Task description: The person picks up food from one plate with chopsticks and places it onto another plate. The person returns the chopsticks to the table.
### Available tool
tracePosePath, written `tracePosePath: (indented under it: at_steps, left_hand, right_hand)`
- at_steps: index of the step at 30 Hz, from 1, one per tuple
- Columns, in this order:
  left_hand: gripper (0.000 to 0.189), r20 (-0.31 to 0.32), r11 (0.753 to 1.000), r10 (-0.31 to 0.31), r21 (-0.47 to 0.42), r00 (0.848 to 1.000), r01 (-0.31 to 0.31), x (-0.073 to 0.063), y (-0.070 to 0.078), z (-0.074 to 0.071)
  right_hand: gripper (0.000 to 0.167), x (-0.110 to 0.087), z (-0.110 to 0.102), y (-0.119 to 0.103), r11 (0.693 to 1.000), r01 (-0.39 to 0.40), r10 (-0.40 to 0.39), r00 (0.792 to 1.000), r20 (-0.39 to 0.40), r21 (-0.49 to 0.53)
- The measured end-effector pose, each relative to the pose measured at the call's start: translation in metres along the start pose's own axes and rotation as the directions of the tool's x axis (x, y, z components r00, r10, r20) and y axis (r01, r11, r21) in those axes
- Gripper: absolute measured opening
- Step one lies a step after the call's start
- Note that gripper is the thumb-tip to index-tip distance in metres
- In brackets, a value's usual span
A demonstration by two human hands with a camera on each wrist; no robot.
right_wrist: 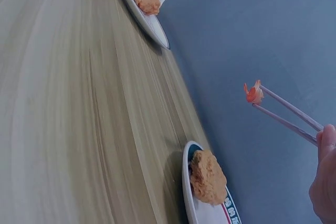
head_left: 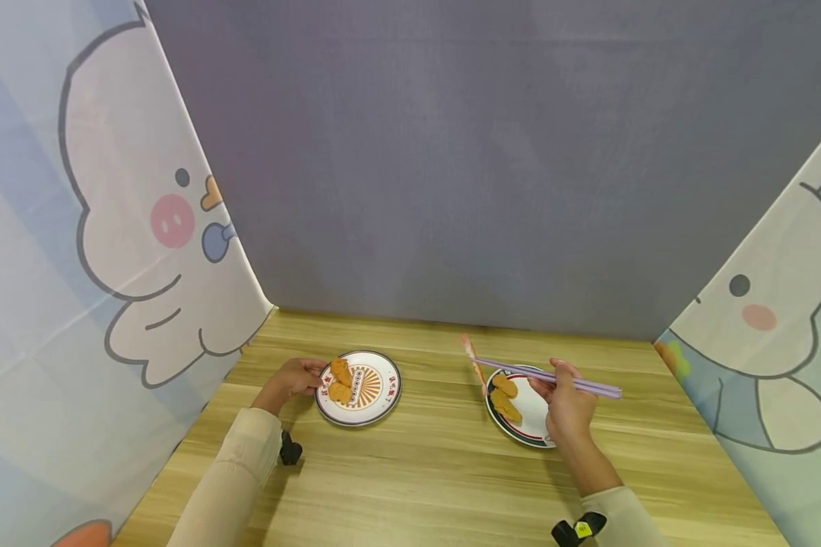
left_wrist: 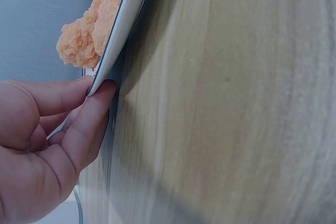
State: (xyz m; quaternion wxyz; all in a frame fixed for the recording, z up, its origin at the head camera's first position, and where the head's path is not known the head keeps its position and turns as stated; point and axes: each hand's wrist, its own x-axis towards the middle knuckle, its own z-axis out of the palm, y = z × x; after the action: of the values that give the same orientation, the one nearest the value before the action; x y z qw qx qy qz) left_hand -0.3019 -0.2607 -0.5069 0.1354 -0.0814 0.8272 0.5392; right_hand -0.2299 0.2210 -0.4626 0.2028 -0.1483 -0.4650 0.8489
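Observation:
My left hand (head_left: 297, 380) pinches the near-left rim of a white plate (head_left: 381, 406) printed with an orange sunburst, thumb on top and a finger under the edge. Two breaded fried chicken pieces (left_wrist: 84, 40) lie on that plate beside the fingers. In my right hand (head_left: 569, 406) is a pair of pale purple chopsticks (right_wrist: 294, 124). Their tips grip a pink-orange shrimp (head_left: 474, 363), raised off the table. Below the chopsticks stands a second white plate (head_left: 535, 406), green and red at its rim, with fried chicken pieces (right_wrist: 207, 177) on its left side.
Both plates stand on a wood-grain table (head_left: 410, 486), with a stretch of tabletop between them. A grey cloth wall (head_left: 451, 167) closes off the back. Cartoon-printed panels (head_left: 41, 319) rise along both sides.

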Motion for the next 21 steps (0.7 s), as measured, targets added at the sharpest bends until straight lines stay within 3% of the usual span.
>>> tracePosePath:
  at_steps: [10, 18, 21]
  left_hand:
    - [0.047, -0.010, 1.000, 0.002, -0.007, 1.000, -0.002, 0.000, 0.001, 0.000]
    - [0.042, 0.053, 0.999, 0.041, -0.033, 0.998, -0.039, -0.002, 0.001, -0.005]
    - [0.045, 0.043, 0.999, 0.025, -0.027, 0.999, -0.024, 0.000, -0.001, -0.004]
  right_hand:
    - [0.027, 0.008, -0.011, -0.013, 1.000, -0.001, 0.001, 0.999, -0.044, -0.021]
    - [0.027, 0.008, -0.019, -0.019, 1.000, -0.010, 0.008, 0.996, -0.084, -0.023]
    - [0.026, 0.008, -0.024, -0.022, 0.999, -0.004, 0.000, 0.995, -0.101, -0.038]
